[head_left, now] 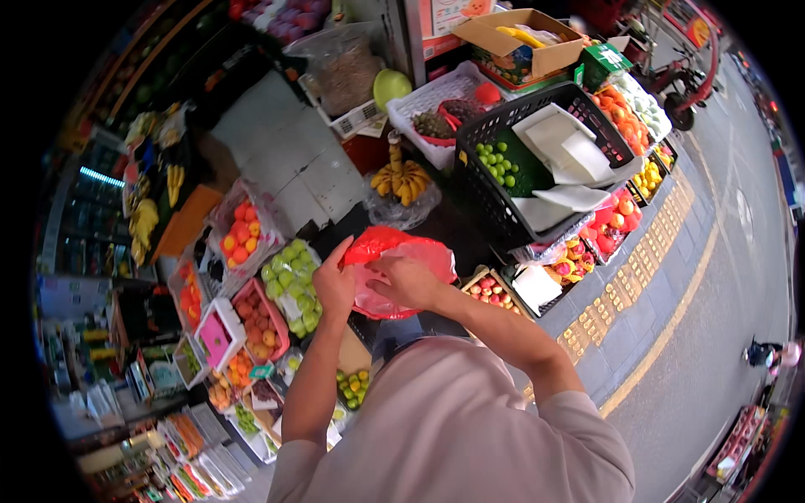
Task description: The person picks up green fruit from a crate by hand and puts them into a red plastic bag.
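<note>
A thin red plastic bag [423, 258] hangs in front of my waist with its mouth spread. My left hand [337, 281] is closed on the left rim of the bag. Over the bag's mouth is my right hand [404, 281], its visible fingers apart and pointing left into the bag; I see nothing held in it. Whether anything lies in the bag I cannot tell. Just beyond it, a bunch of bananas [402, 181] rests on clear plastic. Close to my left hand stands a box of green fruit [293, 278].
At the right, a large black crate [480, 199] holds round green fruit [496, 164] and white sheets [560, 142]. Crates of peaches [241, 235] and other fruit line the left. A small box of reddish fruit [490, 292] sits near my right forearm. Yellow tactile paving [620, 281] borders the road.
</note>
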{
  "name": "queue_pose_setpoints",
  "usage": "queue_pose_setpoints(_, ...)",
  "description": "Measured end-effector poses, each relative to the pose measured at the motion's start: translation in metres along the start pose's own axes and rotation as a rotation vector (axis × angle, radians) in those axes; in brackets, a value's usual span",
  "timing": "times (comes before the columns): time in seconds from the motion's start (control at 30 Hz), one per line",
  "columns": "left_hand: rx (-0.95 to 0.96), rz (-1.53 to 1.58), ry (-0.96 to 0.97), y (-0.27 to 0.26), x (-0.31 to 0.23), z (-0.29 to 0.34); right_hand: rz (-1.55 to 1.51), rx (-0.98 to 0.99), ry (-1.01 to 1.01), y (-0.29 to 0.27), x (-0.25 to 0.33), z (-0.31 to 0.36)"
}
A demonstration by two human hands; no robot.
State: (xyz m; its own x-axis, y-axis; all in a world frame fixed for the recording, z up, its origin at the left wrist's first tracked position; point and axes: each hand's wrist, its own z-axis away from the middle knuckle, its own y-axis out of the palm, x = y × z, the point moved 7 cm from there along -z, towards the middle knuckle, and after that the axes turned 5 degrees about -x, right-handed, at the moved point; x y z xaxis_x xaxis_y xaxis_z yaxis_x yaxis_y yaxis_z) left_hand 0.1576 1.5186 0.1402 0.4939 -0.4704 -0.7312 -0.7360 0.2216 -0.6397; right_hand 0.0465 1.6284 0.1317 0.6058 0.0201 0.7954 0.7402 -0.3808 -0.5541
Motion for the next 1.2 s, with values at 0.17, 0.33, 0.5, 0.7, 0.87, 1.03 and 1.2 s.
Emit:
queue_pose_setpoints(0.17,0.243,0.086,0.030,0.062,0.013,-0.139,-0.152,-0.472,0.338,-0.096,-0.047,-0.066)
queue_pose_setpoints(0.33,0.303,0.077,0.119,0.080,-0.009,-0.241,0.114,-0.836,0.616,-0.196,-0.131,-0.066)
queue_pose_setpoints(0.5,0.345,0.010,0.216,0.130,-0.047,-0.310,0.404,-0.756,1.067,-0.249,-0.301,-0.009)
queue_pose_setpoints(0.7,0.309,0.073,0.191,0.156,-0.078,-0.355,0.603,-0.297,0.773,-0.205,-0.346,-0.086)
queue_pose_setpoints(0.87,0.263,-0.043,0.211,0.174,-0.110,-0.373,0.524,-0.138,0.723,-0.197,-0.333,-0.090)
queue_pose_setpoints(1.03,0.230,-0.032,0.224,0.199,-0.160,-0.389,0.488,-0.208,0.664,-0.204,-0.331,-0.095)
queue_pose_setpoints(1.2,0.173,0.094,0.279,0.215,-0.236,-0.405,0.358,-0.228,0.644,-0.189,-0.346,-0.080)
